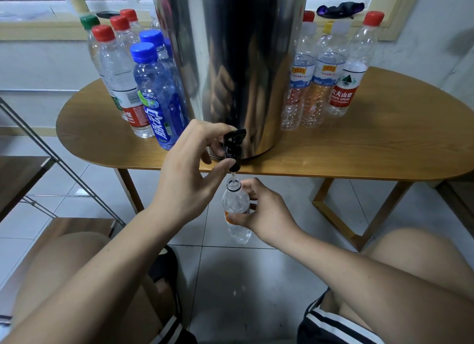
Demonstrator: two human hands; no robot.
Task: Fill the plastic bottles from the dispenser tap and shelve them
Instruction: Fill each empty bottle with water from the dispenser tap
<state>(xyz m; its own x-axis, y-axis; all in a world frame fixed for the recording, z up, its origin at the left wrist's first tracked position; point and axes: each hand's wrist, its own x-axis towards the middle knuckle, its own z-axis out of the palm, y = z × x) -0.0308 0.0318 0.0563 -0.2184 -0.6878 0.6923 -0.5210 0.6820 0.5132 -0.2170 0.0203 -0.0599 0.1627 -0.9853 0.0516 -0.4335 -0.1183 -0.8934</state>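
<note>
Head camera caught us pinching the black plastic tap (232, 148) of the tall steel dispenser (230, 61) with our left hand (189, 169) while our right hand (261, 213) gripped an uncapped clear plastic bottle (236, 210) right beneath the spout, below the wooden table (359, 143) edge.

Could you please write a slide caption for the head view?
Left hand works the tap while right hand holds an uncapped bottle beneath.
</note>
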